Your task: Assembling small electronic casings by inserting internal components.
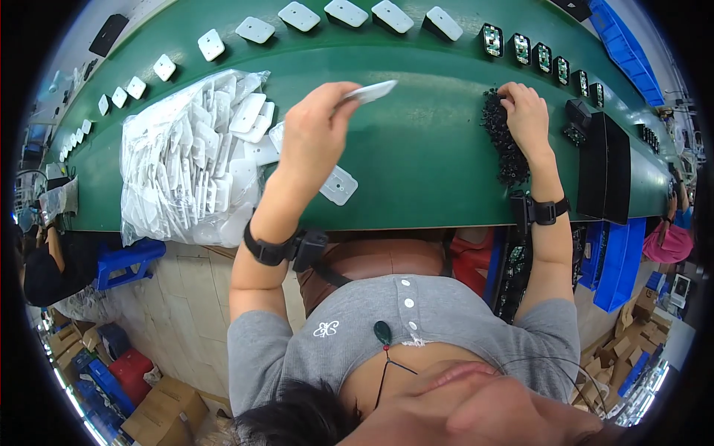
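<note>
My left hand [316, 130] is raised over the green bench and pinches a white plastic cover plate [374, 91] by its edge. Below that hand lie loose white plates, one [339, 186] flat on the bench. Beside them a clear plastic bag [186, 160] is heaped with more white plates. My right hand [525, 111] rests at the far end of a pile of small black parts [500, 141], its fingertips closed at the pile's edge. Whatever those fingertips hold is hidden or too small to make out.
Assembled units with white tops [299, 16] line the far side of the green bench [401, 149]. Open black housings with circuit boards [522, 49] continue to the right. A black box [604, 167] and blue bins [621, 264] stand right. Other people sit at both ends.
</note>
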`<action>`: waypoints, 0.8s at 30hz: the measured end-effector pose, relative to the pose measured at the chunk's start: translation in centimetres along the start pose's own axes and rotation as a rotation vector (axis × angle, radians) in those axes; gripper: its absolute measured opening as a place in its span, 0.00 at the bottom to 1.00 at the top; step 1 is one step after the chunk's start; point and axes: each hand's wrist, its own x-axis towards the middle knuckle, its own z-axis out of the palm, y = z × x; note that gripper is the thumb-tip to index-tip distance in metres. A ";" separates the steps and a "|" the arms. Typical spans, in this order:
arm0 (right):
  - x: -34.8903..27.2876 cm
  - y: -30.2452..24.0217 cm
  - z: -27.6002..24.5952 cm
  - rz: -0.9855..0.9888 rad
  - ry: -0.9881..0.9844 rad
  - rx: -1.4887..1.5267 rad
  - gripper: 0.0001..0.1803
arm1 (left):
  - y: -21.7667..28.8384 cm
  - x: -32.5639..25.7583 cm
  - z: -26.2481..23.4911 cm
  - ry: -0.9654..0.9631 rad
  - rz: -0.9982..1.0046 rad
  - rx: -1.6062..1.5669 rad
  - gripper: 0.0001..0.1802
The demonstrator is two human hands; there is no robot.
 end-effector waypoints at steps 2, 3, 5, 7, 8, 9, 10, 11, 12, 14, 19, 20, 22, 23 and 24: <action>0.6 -0.6 -0.3 0.035 0.039 0.023 0.08 | 0.9 1.0 1.7 0.007 0.009 -0.221 0.10; 0.9 -1.1 -0.6 0.073 0.079 0.048 0.09 | 1.5 1.4 2.7 0.022 -0.029 -0.363 0.11; 1.5 -3.4 -1.6 0.221 0.112 0.370 0.09 | 2.1 1.6 3.9 0.000 -0.065 -0.427 0.11; 2.1 -5.8 -2.3 0.381 0.126 0.891 0.09 | 1.9 1.5 5.2 -0.009 -0.072 -0.488 0.11; 2.2 -6.7 -2.0 0.389 0.108 1.072 0.11 | 1.7 1.3 5.6 -0.009 -0.075 -0.490 0.11; 2.4 -8.0 -2.2 0.385 0.095 1.198 0.12 | 1.6 1.1 5.9 -0.026 -0.055 -0.502 0.11; 2.6 -9.5 -2.4 0.378 0.076 1.328 0.13 | 1.5 0.9 6.1 -0.038 -0.039 -0.509 0.10; 2.6 -10.7 -2.6 0.384 0.055 1.389 0.13 | 1.8 0.9 6.2 -0.037 -0.056 -0.547 0.09; 2.5 -11.6 -2.3 0.384 0.046 1.393 0.13 | 1.9 0.9 6.4 -0.034 -0.065 -0.544 0.09; 2.5 -13.2 -1.8 0.393 0.004 1.532 0.13 | 1.8 1.0 6.4 0.018 -0.063 -0.539 0.09; 2.1 -14.8 -0.6 0.348 0.000 1.482 0.11 | 1.2 1.1 6.0 0.064 0.008 -0.457 0.09; 2.1 -14.8 -0.7 0.350 -0.004 1.484 0.11 | 1.0 1.1 6.0 0.076 0.028 -0.435 0.09; 2.0 -14.3 -0.8 0.297 -0.091 1.288 0.08 | 0.7 1.1 6.1 0.099 0.043 -0.408 0.09; 1.9 -14.0 -0.8 0.300 -0.093 1.290 0.08 | 0.5 1.1 6.2 0.122 0.061 -0.383 0.09; 1.8 -13.6 -0.8 0.282 -0.150 1.226 0.07 | 0.4 1.2 6.2 0.120 0.058 -0.381 0.09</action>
